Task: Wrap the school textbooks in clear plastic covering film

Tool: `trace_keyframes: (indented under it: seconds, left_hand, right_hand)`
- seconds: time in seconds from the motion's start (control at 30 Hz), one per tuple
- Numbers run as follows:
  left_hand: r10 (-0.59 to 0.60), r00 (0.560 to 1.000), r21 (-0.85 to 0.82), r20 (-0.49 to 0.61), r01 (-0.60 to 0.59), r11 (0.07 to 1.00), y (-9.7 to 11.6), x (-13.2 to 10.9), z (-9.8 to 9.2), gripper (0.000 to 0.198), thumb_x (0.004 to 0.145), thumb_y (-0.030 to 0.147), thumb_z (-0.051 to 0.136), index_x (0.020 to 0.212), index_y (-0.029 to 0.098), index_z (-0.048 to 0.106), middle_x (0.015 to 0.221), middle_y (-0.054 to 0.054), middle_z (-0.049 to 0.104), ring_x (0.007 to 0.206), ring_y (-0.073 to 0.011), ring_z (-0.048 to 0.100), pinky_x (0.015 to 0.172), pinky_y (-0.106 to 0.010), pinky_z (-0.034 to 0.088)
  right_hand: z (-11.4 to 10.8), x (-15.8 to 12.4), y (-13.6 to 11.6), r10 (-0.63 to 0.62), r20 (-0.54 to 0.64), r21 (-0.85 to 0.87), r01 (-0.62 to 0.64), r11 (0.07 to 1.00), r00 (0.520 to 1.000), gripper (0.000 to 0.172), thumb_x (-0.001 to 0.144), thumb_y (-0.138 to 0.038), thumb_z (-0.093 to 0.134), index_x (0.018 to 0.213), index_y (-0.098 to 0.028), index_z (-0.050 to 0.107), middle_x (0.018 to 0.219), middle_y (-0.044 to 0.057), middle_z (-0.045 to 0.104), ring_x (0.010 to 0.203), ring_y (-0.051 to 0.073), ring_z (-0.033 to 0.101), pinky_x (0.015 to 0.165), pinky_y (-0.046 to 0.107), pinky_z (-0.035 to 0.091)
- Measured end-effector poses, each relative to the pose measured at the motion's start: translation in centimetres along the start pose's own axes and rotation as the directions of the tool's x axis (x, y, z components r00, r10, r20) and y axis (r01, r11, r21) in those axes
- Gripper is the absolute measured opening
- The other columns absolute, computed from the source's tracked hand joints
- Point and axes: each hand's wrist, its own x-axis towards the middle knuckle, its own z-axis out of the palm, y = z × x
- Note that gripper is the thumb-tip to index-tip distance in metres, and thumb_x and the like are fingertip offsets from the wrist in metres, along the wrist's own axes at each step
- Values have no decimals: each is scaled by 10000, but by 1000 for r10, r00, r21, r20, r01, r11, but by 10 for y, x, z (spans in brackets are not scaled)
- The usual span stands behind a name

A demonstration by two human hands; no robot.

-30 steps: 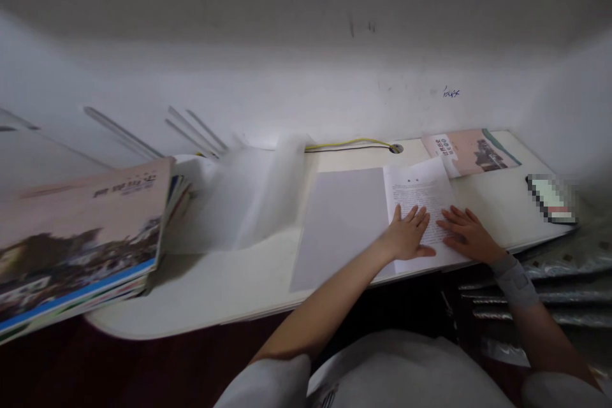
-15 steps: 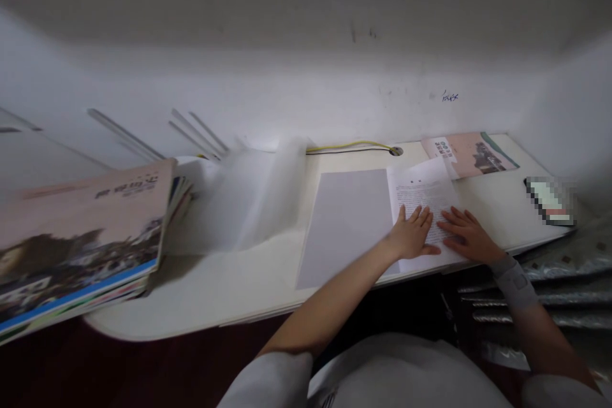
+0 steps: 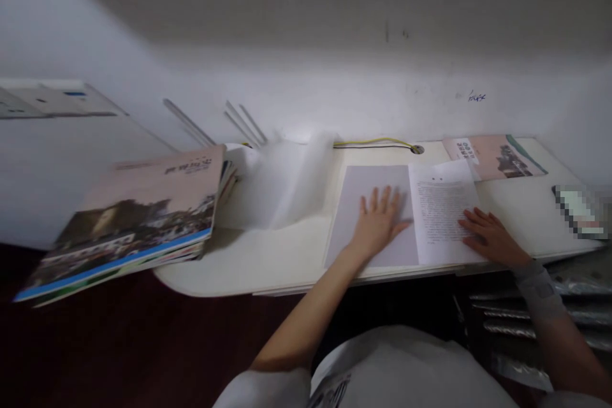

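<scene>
An open booklet lies on the white desk. Its left page is blank grey and its right page carries printed text. My left hand lies flat on the grey page with its fingers spread, open. My right hand rests flat on the lower right part of the printed page, fingers stretched out, open. Neither hand holds anything.
A stack of magazines overhangs the desk's left end. Translucent plastic sheets lie between the stack and the booklet. A pink magazine and a yellow cable lie at the back by the wall. A pixelated object sits far right.
My left hand has slid left from the printed page onto the blank grey page. My right hand stays on the printed page. The view has swung to the left.
</scene>
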Motion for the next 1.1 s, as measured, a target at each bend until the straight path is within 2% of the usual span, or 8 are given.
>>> trace_keyframes:
  seconds: [0.07, 0.1, 0.23, 0.4, 0.6, 0.93, 1.03, 1.1]
  left_hand:
    - [-182, 983, 8, 2, 182, 983, -31, -13, 0, 745, 880, 597, 340, 1450, 127, 239, 1496, -197, 240, 1362, -406, 206, 1043, -593, 244]
    - [-229, 973, 1, 13, 229, 973, -43, -19, 2, 748, 884, 595, 330, 1446, 109, 237, 1488, -216, 248, 1353, -400, 237, 1037, -575, 271]
    - [-233, 972, -74, 22, 234, 969, -67, -31, 14, 725, 904, 575, 304, 1435, 89, 220, 1454, -249, 303, 1338, -339, 315, 1017, -502, 345]
    - [-257, 961, -197, -99, 234, 952, -76, -39, 23, 719, 912, 557, 296, 1422, 58, 206, 1411, -277, 357, 1324, -316, 349, 997, -464, 384]
    - [-309, 942, -248, -128, 271, 930, -87, -49, 25, 685, 914, 516, 315, 1421, 67, 217, 1397, -254, 397, 1269, -318, 431, 975, -469, 402]
    - [-350, 935, -121, -49, 343, 932, -84, -59, 21, 659, 926, 485, 231, 1424, 53, 229, 1417, -235, 379, 1287, -311, 406, 1019, -500, 327]
    - [-347, 937, -99, -36, 342, 934, -83, -60, 21, 651, 927, 487, 228, 1422, 65, 244, 1414, -227, 390, 1271, -303, 428, 1028, -511, 310]
    - [-340, 940, -89, -29, 336, 938, -82, -60, 21, 644, 929, 487, 219, 1417, 69, 257, 1406, -222, 405, 1273, -297, 428, 1032, -517, 301]
  right_hand:
    - [0, 0, 0, 6, 7, -18, -5, 1000, 1000, 462, 889, -492, 416, 1302, -302, 500, 1418, 49, 437, 1336, 290, 330, 1028, 552, 295]
    - [-1, 0, -1, 7, 7, -27, -7, 1000, 1000, 456, 887, -491, 416, 1292, -302, 508, 1413, 50, 445, 1332, 292, 337, 1024, 557, 294]
    - [-5, 3, -12, -9, -28, -74, 7, 997, 1000, 420, 896, -445, 404, 1245, -261, 549, 1406, 72, 453, 1324, 289, 350, 1035, 558, 264]
    - [-11, 10, -39, -68, -28, -77, 66, 995, 997, 439, 907, -432, 396, 1282, -239, 518, 1405, 71, 455, 1327, 289, 342, 1051, 545, 237]
    - [-14, 20, -52, -23, -21, -61, 21, 998, 1000, 425, 912, -418, 399, 1277, -242, 528, 1355, 64, 514, 1314, 282, 364, 1053, 529, 249]
    - [-22, 11, -47, 52, -29, -95, -54, 994, 998, 399, 916, -400, 403, 1234, -219, 561, 1316, 72, 551, 1292, 271, 399, 1060, 505, 238]
    - [-25, 14, -55, 59, -28, -100, -62, 993, 998, 408, 908, -411, 418, 1222, -201, 571, 1327, 81, 541, 1307, 284, 374, 1061, 506, 242]
    - [-24, 19, -65, 12, -31, -99, -15, 995, 999, 426, 902, -416, 431, 1245, -196, 553, 1375, 83, 489, 1326, 292, 340, 1070, 513, 230]
